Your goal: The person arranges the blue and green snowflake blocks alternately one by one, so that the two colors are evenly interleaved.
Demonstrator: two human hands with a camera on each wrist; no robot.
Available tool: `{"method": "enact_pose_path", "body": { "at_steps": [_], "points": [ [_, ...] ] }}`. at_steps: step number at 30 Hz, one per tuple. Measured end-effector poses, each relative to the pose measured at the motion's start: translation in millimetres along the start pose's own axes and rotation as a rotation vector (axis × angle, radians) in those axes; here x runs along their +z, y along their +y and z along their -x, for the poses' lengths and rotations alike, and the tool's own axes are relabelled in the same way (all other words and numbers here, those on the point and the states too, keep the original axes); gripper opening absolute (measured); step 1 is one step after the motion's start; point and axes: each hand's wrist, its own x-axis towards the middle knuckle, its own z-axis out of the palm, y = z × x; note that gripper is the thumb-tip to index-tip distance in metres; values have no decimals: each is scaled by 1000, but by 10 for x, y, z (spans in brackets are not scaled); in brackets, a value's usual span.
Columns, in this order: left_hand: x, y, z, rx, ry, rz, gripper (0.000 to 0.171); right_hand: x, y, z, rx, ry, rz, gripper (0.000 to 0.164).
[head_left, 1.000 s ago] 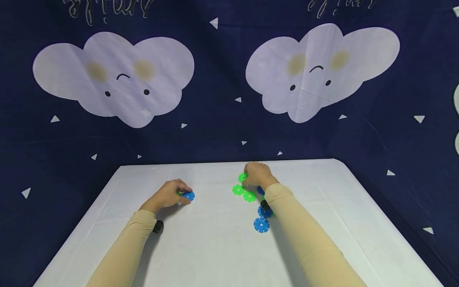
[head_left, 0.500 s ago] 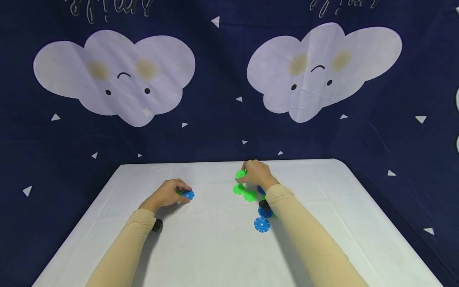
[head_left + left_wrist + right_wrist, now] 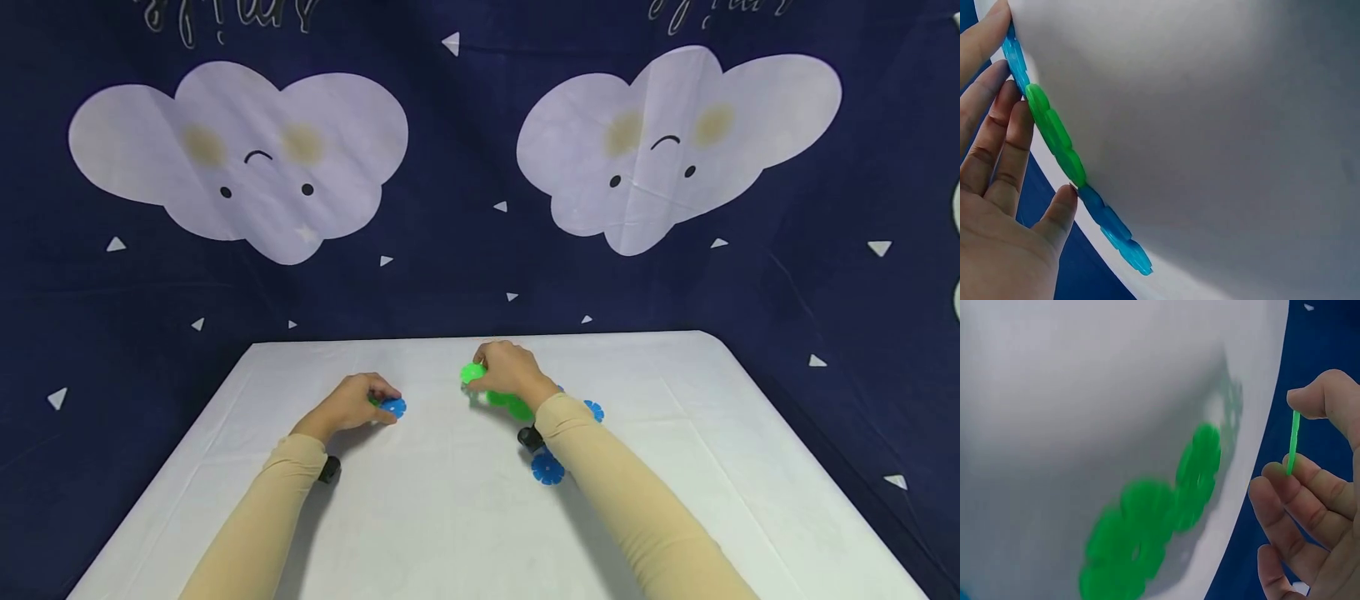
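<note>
In the head view my left hand (image 3: 352,406), at the left of the white table, holds a short row of notched plastic discs. Its blue disc (image 3: 392,407) shows between thumb and fingers. Edge-on in the left wrist view, the row runs blue, then a green disc (image 3: 1055,134), then blue, with fingers and thumb along it. My right hand (image 3: 508,369) pinches one green notched disc (image 3: 471,372) by its edges, above the table. Flat under that hand lie green discs (image 3: 1125,550), close together, partly covered in the head view.
Around the right forearm on the table lie more blue discs, one (image 3: 548,468) in front and one (image 3: 593,411) beyond; the sleeve hides others. A dark blue cloth (image 3: 465,283) with clouds hangs behind the white table (image 3: 442,508).
My right hand has moved left with the green disc, away from the loose discs. A blue disc behind the forearm has come into sight. The left hand has stayed almost still.
</note>
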Motion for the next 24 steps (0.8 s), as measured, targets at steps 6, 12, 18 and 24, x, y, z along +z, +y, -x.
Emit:
{"method": "enact_pose_path", "body": {
  "at_steps": [6, 12, 18, 24],
  "points": [
    [14, 2, -20, -20, -9, 17, 40, 112, -155, 23, -21, -23, -10, 54],
    [-11, -25, 1, -19, -8, 12, 39, 259, -338, 38, -51, -42, -35, 54],
    [-15, -25, 23, -26, 2, 21, 39, 366, -483, 45, -73, -50, -42, 53],
    [-9, -28, 2, 7, 12, 33, 39, 416, -598, 56, -97, -38, -25, 50]
  ]
}}
